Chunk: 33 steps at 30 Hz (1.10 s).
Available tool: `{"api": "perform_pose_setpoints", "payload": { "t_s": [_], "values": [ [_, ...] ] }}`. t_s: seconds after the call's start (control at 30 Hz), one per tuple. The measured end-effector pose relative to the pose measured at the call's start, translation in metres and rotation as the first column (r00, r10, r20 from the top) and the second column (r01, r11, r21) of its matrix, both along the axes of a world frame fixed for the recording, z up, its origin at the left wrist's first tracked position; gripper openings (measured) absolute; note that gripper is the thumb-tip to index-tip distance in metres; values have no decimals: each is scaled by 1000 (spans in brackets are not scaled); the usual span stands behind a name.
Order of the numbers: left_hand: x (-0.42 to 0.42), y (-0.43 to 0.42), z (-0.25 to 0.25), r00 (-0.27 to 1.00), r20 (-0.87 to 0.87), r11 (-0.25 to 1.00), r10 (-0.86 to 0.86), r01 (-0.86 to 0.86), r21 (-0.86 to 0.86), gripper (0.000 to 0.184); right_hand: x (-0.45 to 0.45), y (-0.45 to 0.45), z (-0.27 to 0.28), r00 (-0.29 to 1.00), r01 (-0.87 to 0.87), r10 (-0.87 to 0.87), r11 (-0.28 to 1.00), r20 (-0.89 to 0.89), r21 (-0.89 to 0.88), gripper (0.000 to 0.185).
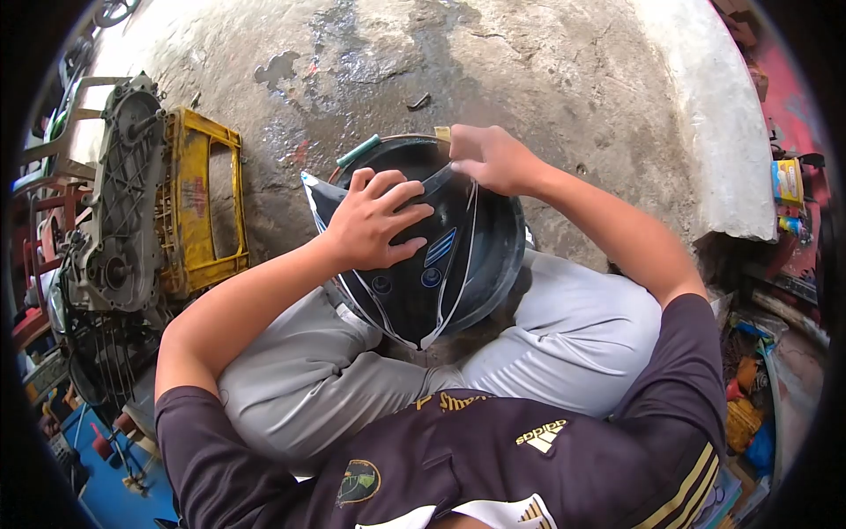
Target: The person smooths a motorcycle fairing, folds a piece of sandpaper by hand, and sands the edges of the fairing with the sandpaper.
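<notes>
A black plastic motorcycle fairing panel (pixel 410 251) with white edges and blue stripe marks rests over a black bucket (pixel 502 238) between my legs. The bucket has a wire handle with a green grip (pixel 359 150). My left hand (pixel 379 216) lies on the panel's upper left with its fingers spread. At the panel's far top edge, my right hand (pixel 493 159) is closed, fingers curled in and thumb against the edge. A small tan piece (pixel 442 133) shows beside these fingers; whether they hold it is hidden.
Left of me stand a yellow crate (pixel 203 203) and a grey metal engine casing (pixel 119 203). A small dark object (pixel 419 102) lies on the wet concrete floor (pixel 564 79). On the right are a raised concrete ledge (pixel 731 159) and a box of mixed items (pixel 749 397).
</notes>
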<state>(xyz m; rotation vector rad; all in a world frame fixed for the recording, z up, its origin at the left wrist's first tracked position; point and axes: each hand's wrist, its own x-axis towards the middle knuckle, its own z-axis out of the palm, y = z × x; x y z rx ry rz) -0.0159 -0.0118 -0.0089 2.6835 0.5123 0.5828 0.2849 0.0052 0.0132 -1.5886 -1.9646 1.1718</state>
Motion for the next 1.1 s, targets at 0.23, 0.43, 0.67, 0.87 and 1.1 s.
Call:
{"api": "perform_pose_setpoints", "payload": {
  "t_s": [0.23, 0.43, 0.67, 0.87, 1.1],
  "values": [
    [-2, -1, 2, 1000, -9, 1000, 1, -1, -8, 48, 14, 4, -13, 987, 157, -149, 980, 66, -124, 17],
    [-3, -1, 0, 1000, 18, 1000, -10, 10, 2, 48, 2, -8, -8, 1000, 21, -21, 1000, -8, -2, 19],
    [0, -6, 10, 1000, 7, 994, 27, -28, 101, 43, 7, -18, -24, 975, 181, -199, 968, 94, 175, 18],
    [-3, -7, 5, 1000, 14, 995, 19, -20, 98, 47, 10, -11, 0, 963, 238, -253, 961, 93, 144, 17],
    [-3, -4, -2, 998, 58, 1000, 12, -11, -18, 45, 18, 0, -22, 992, 110, -112, 993, 51, 34, 17]
  ]
}}
